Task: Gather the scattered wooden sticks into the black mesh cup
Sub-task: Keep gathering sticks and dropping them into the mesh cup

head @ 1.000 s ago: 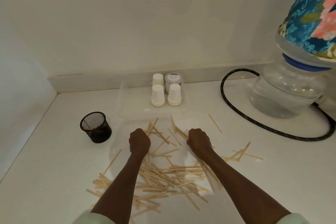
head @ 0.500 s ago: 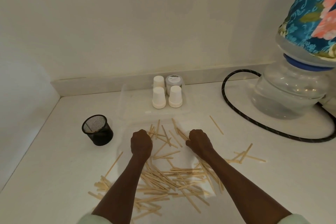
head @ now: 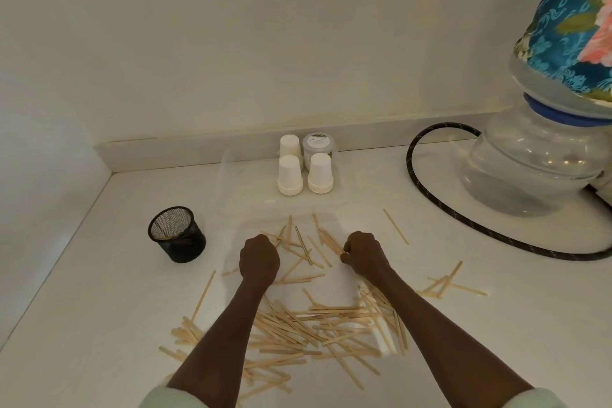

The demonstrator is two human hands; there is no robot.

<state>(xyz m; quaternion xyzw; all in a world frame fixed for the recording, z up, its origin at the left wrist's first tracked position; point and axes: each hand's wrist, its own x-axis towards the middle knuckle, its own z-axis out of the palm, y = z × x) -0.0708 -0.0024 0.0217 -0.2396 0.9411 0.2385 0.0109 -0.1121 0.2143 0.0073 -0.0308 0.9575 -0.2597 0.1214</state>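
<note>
Both hands rest as fists on the white counter (head: 82, 325), knuckles away from the camera. The left hand (head: 259, 258) is curled tight with its fingers together, and whether it holds any stick cannot be told. The right hand (head: 364, 255) is also curled, and the end of one stick shows at its fingers, so it seems to pinch that stick.

The wooden sticks (head: 311, 325) lie scattered on the counter. The thickest heap sits between and under the two forearms, toward the near edge. A looser spread lies just beyond the knuckles, and a few lie apart toward the right side.

The black mesh cup (head: 177, 234) stands upright toward the left edge of the counter, beyond and to the left of the left hand, apart from it. A few sticks show inside it.

Near the back edge stand three white paper cups (head: 290, 174) upside down, with a small lidded tub (head: 318, 146) behind them. At the right back corner stands a large water bottle (head: 536, 159) under a flowered cloth cover (head: 576, 26), with a black hose (head: 430, 195) looping round it on the counter.
</note>
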